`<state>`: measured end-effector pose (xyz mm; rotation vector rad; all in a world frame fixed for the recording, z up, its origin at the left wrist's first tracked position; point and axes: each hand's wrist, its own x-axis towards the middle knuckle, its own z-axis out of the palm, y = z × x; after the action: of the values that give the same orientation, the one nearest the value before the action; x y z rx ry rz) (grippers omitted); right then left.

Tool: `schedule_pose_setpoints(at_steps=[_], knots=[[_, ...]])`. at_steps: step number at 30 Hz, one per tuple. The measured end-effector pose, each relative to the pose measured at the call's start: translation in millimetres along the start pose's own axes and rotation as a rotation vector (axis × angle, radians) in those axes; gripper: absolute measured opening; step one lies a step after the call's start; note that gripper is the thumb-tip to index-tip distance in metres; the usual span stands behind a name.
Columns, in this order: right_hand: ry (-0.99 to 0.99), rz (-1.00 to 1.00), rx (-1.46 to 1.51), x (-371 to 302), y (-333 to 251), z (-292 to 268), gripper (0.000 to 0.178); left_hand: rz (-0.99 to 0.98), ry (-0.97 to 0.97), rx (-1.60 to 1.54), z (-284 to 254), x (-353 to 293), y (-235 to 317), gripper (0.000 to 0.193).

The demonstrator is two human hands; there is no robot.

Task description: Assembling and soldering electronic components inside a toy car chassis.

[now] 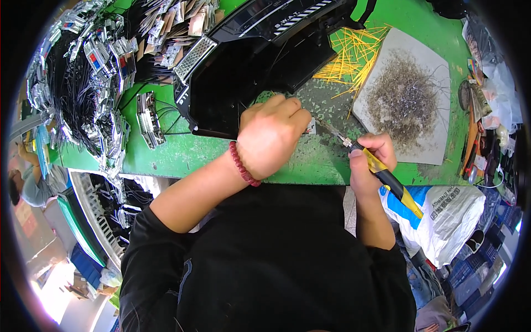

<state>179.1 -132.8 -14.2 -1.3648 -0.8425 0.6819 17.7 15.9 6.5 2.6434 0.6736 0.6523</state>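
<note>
Soldering iron right of frame centre, likely light, stiff, tip delicate: hold by the handle, as right hand does; left hand curled mid-frame, can't tell what it grips.

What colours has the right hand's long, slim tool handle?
The handle is yellow and black, clearest in the head view.

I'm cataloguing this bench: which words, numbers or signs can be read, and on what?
Wording isn't copied here.
Black shell: white lettering beside stripes, more at its left edge.
White-and-blue sack: dark characters.
Yellow-and-black tool: any marks too small to read.
</note>
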Motion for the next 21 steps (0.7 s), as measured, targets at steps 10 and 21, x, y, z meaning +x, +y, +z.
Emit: schedule_pose_setpoints(at_steps=[10,21], knots=[[-0.044,0.025,-0.085,5.0,-4.4,1.9,0.02,-0.015,-0.014,0.003,-0.6,0.1,1.1,0.009],[-0.008,-0.002,-0.04,1.9,0.2,0.0,0.016,-0.013,-0.013,-0.006,-0.7,-0.8,-0.6,0.009]])
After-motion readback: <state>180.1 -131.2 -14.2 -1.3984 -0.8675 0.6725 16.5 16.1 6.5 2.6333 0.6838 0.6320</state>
